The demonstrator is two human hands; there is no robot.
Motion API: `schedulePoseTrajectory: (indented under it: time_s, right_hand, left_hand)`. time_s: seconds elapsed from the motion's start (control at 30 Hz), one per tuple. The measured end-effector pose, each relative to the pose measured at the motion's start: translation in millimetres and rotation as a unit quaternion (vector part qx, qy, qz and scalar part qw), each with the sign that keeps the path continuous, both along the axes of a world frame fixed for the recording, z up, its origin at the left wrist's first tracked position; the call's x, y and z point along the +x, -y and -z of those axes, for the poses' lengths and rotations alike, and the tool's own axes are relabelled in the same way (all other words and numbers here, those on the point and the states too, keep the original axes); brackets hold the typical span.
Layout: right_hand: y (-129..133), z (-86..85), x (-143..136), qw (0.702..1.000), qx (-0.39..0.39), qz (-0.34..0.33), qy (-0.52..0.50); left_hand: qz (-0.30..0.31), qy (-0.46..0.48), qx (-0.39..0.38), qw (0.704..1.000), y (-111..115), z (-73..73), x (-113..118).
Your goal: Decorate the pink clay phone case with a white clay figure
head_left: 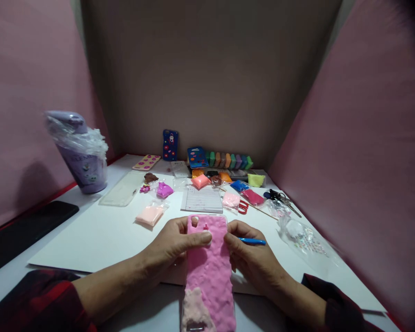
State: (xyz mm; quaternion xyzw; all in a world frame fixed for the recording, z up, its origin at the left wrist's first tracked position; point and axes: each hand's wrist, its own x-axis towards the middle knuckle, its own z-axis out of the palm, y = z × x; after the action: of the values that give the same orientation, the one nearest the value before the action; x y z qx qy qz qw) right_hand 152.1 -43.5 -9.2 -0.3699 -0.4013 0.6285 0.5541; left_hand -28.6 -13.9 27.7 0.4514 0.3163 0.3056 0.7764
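Observation:
A phone case covered in bumpy pink clay is held up in front of me, with a paler clay patch at its lower left. My left hand grips its upper left side, the thumb lying over a small white piece on the clay. Just above that thumb sits a tiny dark pink bit. My right hand pinches the case's right edge and keeps a slim blue tool tucked in its fingers; the tool's tip is hidden.
Bagged clay, such as a peach packet and a pink one, lies around a lined notepad. Red-handled scissors, keys and a bag of gems are on the right. Left are a clear case, purple tumbler and black phone.

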Motion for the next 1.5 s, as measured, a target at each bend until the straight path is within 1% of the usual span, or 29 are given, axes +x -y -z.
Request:
schedulePoseTrajectory:
  time_s: [0.2,0.33,0.47,0.67,0.77,0.97,1.07,1.17,1.27,1.5]
  right_hand:
    - [-0.4,1.8,-1.8,1.000,0.011,-0.002,0.001]
    - [-0.5,0.9,-2.5,1.000,0.008,-0.004,-0.003]
    - [0.0,0.1,-1.9,1.000,-0.001,-0.007,-0.010]
    - [0.7,1.1,-0.3,1.000,-0.003,0.004,-0.006]
    - [0.2,1.8,-0.6,1.000,0.002,0.001,-0.011]
    - [-1.5,2.2,-1.4,1.000,0.008,0.000,-0.013]
    - [-1.3,2.3,-1.0,1.000,0.006,0.000,-0.006]
    - [-0.4,2.2,-0.6,1.000,0.007,0.001,-0.007]
    - [-0.1,1.8,-0.3,1.000,0.007,0.003,-0.005]
    - [-0.7,2.3,-0.3,1.000,0.007,-0.002,-0.008]
  left_hand:
    - [-0.024,0.021,-0.014,0.999,-2.2,9.8,3.0]
    - [-0.030,0.030,-0.010,0.999,-2.6,12.2,3.7]
    - [-0.016,0.032,-0.012,0.999,-2.6,10.3,2.4]
    - [0.017,0.006,-0.006,1.000,-1.3,3.3,-2.0]
    - [0.019,0.018,-0.007,1.000,-1.7,4.1,-1.7]
    - [0.013,0.044,-0.013,0.999,-2.4,10.2,1.9]
    - [0.016,0.050,-0.019,0.998,-1.2,8.6,2.1]
    - [0.016,0.052,-0.025,0.998,-0.4,4.0,1.2]
    - [0.006,0.040,-0.024,0.999,-0.5,1.1,0.5]
    - [-0.024,0.019,-0.015,0.999,-0.4,4.9,2.4]
